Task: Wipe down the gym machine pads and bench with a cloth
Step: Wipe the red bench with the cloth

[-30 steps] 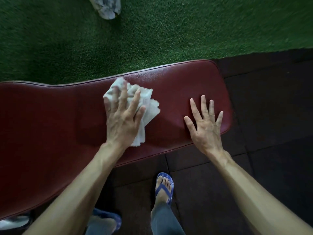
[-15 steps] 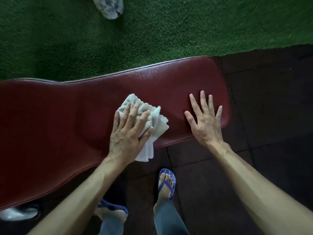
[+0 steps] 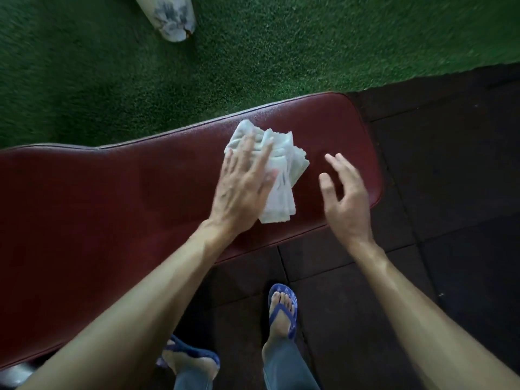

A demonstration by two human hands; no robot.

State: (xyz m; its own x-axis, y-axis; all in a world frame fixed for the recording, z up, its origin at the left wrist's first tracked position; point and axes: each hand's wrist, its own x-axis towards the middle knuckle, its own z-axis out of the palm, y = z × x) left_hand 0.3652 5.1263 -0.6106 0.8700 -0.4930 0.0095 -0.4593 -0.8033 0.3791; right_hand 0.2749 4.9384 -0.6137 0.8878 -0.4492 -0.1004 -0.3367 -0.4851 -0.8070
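A dark red padded bench (image 3: pixel 112 198) runs from the left edge to its rounded end at the right. A crumpled white cloth (image 3: pixel 284 175) lies on the pad near that end. My left hand (image 3: pixel 242 187) presses flat on the cloth, fingers spread and pointing away from me. My right hand (image 3: pixel 346 195) hovers just above the pad to the right of the cloth, fingers apart and slightly curled, holding nothing.
Green artificial turf (image 3: pixel 253 52) lies beyond the bench, with a white cylindrical object (image 3: pixel 168 18) on it at the top. Dark rubber floor tiles (image 3: pixel 450 192) are to the right and below. My feet in blue flip-flops (image 3: pixel 282 311) stand by the bench's near edge.
My left hand slid the cloth from the bench's near edge back up and toward the rounded end. My right hand lifted off the pad and its fingers curled.
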